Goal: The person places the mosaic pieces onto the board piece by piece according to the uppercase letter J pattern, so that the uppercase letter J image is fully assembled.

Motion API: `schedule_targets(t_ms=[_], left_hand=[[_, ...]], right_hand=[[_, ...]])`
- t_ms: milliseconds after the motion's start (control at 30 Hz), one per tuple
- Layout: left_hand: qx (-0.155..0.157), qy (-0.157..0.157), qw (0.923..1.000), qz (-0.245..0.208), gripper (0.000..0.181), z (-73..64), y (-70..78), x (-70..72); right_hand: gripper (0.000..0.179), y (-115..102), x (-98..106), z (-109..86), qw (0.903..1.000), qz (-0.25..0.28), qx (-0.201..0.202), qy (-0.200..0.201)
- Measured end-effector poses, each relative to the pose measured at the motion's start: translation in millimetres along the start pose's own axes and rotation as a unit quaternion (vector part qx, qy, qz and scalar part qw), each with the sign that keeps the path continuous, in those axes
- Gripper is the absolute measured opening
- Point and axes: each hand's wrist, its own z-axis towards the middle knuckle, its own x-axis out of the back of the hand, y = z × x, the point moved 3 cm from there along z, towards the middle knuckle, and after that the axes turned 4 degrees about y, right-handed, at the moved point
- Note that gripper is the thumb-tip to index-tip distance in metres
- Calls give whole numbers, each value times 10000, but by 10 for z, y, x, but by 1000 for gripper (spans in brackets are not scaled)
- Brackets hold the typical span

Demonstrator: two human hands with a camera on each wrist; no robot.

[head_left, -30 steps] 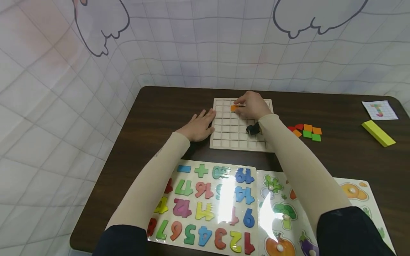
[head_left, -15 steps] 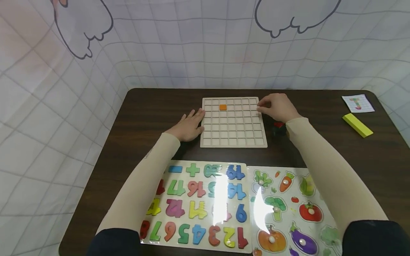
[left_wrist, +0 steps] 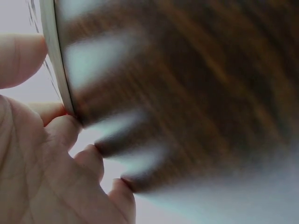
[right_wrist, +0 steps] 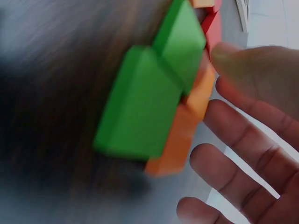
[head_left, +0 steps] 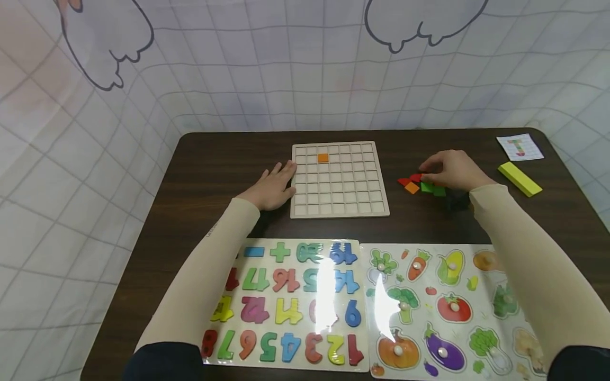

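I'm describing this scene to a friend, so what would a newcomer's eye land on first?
A newcomer would probably notice the bright number puzzle board in the foreground and the vegetable puzzle board to its right. Next comes the lone orange tile in the upper left part of the pale grid board beyond them. Then comes the right hand at the red, orange and green tiles, right of that grid board.
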Motion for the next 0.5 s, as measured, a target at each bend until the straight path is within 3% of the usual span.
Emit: schedule_targets(t_ms=[333,500], left_hand=[[-39,-67,10000,16,71,-21,0,7],[-73,-47,10000,-8,70,-11,-8,2]], right_hand=[[35,149,11,-87,9998,-36,-170,46],[35,141,16,-89,9997,-251,0,34]])
